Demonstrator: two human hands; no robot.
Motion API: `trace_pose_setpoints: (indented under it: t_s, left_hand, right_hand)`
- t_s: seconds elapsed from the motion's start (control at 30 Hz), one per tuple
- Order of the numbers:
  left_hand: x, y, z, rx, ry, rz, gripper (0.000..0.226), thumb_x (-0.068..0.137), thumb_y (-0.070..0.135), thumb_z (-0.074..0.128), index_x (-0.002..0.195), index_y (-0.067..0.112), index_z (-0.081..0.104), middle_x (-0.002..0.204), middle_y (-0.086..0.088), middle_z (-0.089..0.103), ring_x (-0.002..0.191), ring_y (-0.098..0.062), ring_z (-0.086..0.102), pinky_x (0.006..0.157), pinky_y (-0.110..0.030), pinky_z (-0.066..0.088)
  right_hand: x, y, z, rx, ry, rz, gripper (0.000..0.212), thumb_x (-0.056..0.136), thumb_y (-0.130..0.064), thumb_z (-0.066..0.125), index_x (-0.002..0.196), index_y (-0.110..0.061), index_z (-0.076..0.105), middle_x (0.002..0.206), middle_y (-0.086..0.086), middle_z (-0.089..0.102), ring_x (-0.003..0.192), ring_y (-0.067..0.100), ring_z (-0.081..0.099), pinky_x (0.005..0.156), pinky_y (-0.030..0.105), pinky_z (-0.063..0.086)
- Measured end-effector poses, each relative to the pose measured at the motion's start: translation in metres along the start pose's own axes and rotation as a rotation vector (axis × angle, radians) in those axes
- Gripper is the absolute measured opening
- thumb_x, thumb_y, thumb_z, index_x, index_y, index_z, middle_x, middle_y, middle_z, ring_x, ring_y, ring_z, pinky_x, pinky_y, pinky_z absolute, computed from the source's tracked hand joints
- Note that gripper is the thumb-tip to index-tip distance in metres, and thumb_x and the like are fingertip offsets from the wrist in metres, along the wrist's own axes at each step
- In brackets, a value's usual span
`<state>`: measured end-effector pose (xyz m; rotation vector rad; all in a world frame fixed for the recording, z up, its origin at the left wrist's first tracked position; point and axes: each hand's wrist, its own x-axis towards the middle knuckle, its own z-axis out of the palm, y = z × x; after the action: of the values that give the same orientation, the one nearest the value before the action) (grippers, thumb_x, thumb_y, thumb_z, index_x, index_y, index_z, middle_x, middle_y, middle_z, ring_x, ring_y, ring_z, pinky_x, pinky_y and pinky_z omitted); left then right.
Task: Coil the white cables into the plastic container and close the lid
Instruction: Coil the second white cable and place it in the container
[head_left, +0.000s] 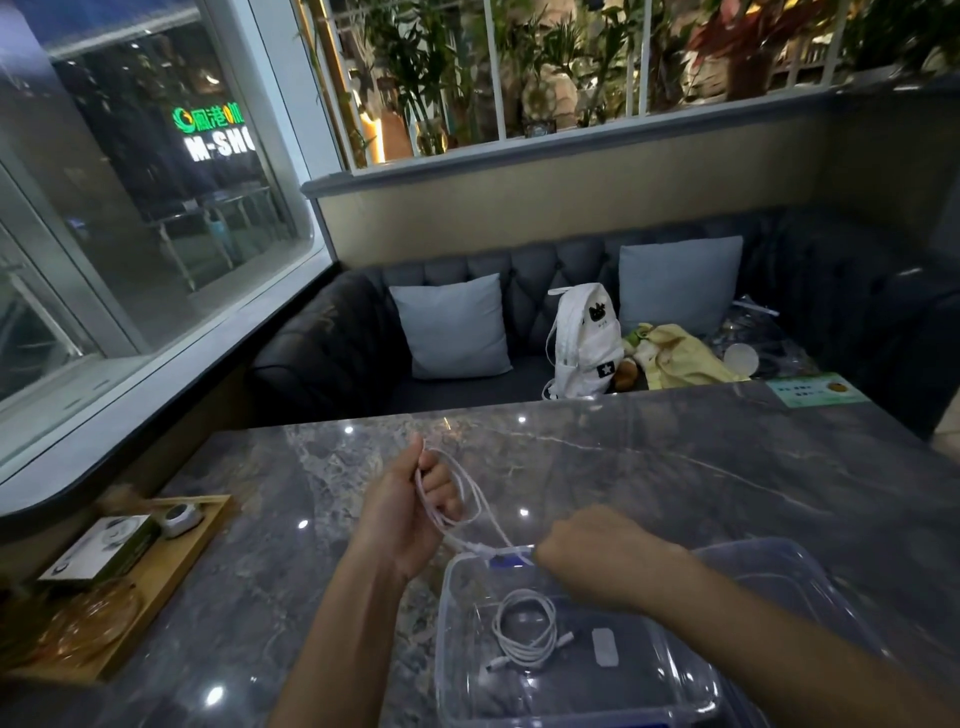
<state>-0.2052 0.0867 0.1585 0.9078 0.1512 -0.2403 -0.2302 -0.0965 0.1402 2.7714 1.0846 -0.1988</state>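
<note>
My left hand (410, 506) is raised above the marble table (675, 467), fingers closed around loops of a white cable (470, 486). The cable's free end runs right to my right hand (592, 558), which pinches it just above the far rim of the clear plastic container (457, 639). Inside the container lies a second white cable (527, 631), coiled, beside a small white adapter (605, 647). The clear lid (795, 577) rests under and behind the container on the right.
A wooden tray (171, 566) with a box, a small dish and an amber glass item stands at the table's left edge. Across the table, a dark sofa holds two pale cushions, a white backpack (584, 343) and yellow cloth. A green card (815, 389) lies far right.
</note>
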Motion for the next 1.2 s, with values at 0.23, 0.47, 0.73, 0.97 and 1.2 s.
trace_pose_setpoints:
  t_s: [0.23,0.47,0.73,0.97,1.2]
  left_hand:
    - [-0.005,-0.019,0.01,0.367,0.024,-0.008,0.048,0.097,0.037,0.039,0.055,0.014,0.045,0.064,-0.018,0.071,0.052,-0.023,0.069,0.038,-0.025,0.05]
    - [-0.012,-0.04,0.016,0.655,-0.146,0.05,0.049,0.096,0.04,0.039,0.062,0.009,0.056,0.052,-0.004,0.052,0.047,-0.014,0.05,0.043,-0.022,0.04]
    - [-0.014,-0.042,0.022,0.626,-0.188,-0.131,0.051,0.097,0.041,0.034,0.053,0.023,0.05,0.039,0.009,0.032,0.032,-0.004,0.021,0.032,-0.014,0.019]
    - [-0.017,-0.036,0.024,0.685,-0.218,-0.167,0.051,0.094,0.045,0.038,0.047,0.023,0.038,0.037,0.01,0.025,0.032,-0.005,0.015,0.035,-0.013,0.012]
    - [-0.016,-0.034,0.033,0.475,-0.164,-0.036,0.04,0.077,0.047,0.054,0.047,0.022,0.044,0.036,0.011,0.025,0.031,-0.002,0.017,0.03,-0.013,0.017]
  right_hand:
    - [-0.007,-0.013,-0.033,0.097,0.269,-0.235,0.017,0.089,-0.018,0.048,0.097,-0.009,0.06,0.103,0.008,0.066,0.086,0.029,0.061,0.059,0.032,0.035]
    - [-0.009,-0.006,-0.037,0.37,0.411,-0.225,0.018,0.089,-0.026,0.051,0.088,-0.016,0.066,0.091,-0.002,0.067,0.079,0.011,0.057,0.066,0.023,0.034]
    - [-0.011,0.026,-0.033,0.742,0.525,0.002,0.017,0.077,-0.028,0.071,0.082,-0.012,0.066,0.075,-0.006,0.066,0.068,0.007,0.06,0.067,0.028,0.05]
    - [-0.014,0.039,-0.016,1.011,0.398,0.042,0.033,0.084,-0.022,0.064,0.115,-0.01,0.062,0.099,0.003,0.066,0.086,0.006,0.061,0.078,0.02,0.05]
    - [-0.012,0.028,0.003,1.726,0.306,-0.012,0.019,0.087,-0.019,0.053,0.077,-0.004,0.059,0.054,-0.003,0.049,0.035,0.002,0.028,0.035,0.014,0.019]
